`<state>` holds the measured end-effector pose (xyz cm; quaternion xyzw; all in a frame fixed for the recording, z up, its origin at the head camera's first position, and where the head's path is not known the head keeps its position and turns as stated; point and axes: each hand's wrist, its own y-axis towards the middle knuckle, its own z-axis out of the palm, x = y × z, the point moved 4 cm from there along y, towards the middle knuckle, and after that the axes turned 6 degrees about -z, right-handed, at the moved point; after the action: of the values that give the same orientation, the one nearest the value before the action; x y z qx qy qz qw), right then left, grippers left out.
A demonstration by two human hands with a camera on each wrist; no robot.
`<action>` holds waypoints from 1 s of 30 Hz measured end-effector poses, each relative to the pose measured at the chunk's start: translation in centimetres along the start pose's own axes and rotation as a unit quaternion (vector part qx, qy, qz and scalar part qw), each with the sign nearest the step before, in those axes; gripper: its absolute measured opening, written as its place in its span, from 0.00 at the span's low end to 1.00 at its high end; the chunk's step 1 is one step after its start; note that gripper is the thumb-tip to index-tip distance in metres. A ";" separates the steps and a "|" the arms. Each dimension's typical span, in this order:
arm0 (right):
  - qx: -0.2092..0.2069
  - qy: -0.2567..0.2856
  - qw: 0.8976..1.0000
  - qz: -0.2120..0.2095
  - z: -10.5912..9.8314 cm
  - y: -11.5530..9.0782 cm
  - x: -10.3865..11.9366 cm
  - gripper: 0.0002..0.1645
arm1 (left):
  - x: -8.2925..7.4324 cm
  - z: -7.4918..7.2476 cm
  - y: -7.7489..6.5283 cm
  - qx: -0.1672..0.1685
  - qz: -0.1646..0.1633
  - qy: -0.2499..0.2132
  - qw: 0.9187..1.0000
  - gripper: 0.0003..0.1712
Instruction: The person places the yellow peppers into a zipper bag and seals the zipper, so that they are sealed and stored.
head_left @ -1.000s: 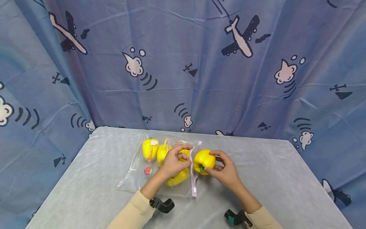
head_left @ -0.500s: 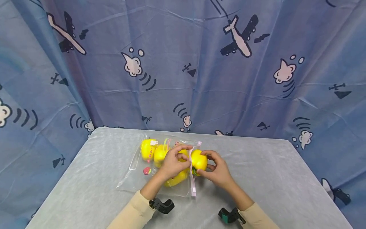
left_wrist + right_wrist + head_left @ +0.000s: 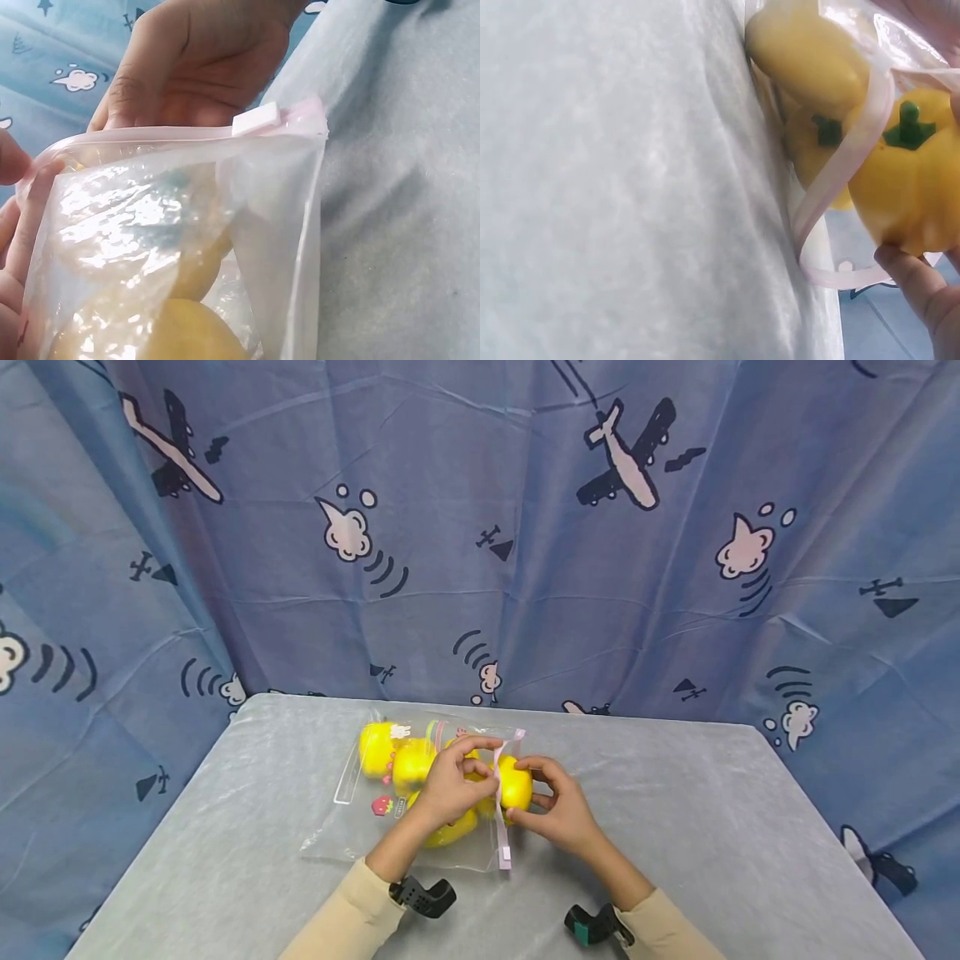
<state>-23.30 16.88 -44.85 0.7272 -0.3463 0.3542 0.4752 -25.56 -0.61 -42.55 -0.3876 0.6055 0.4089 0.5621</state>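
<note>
A clear zip bag [image 3: 330, 839] with printed pictures lies on the table, its pink-edged mouth facing right. Several yellow bell peppers [image 3: 377, 750] are inside it. My left hand [image 3: 452, 787] pinches the upper rim of the mouth between thumb and fingers. With fingers and thumb around it, my right hand [image 3: 561, 807] holds another yellow bell pepper [image 3: 516, 783] at the opening. In the right wrist view this pepper's green stem [image 3: 910, 129] points towards the bag, and the pink rim [image 3: 846, 159] loops around its near side. A white slider [image 3: 256, 118] sits near one end of the zip.
The table [image 3: 675, 810] has a pale grey cover. Behind it hangs a blue curtain [image 3: 420, 635] printed with planes and clouds. Each forearm, in a cream sleeve, wears a black wrist camera [image 3: 423, 897].
My right hand has moved left with its pepper, from beside the bag into its mouth. The peppers inside have shifted left. My left hand stays at the rim.
</note>
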 end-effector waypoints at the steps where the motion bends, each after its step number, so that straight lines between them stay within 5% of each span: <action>1: 0.003 0.001 1.000 -0.001 0.0 0.0 0.0 0.37 | 0.0 0.0 0.0 0.000 0.000 0.000 1.000 0.27; 30: 0.085 0.037 0.996 -0.010 0.4 -1.1 -0.7 0.39 | 0.1 0.2 -0.2 0.012 0.019 0.007 1.000 0.28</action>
<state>-22.66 16.99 -46.00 0.7548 -0.2902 0.4042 0.4275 -25.30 -0.53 -42.66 -0.3719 0.6213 0.4095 0.5549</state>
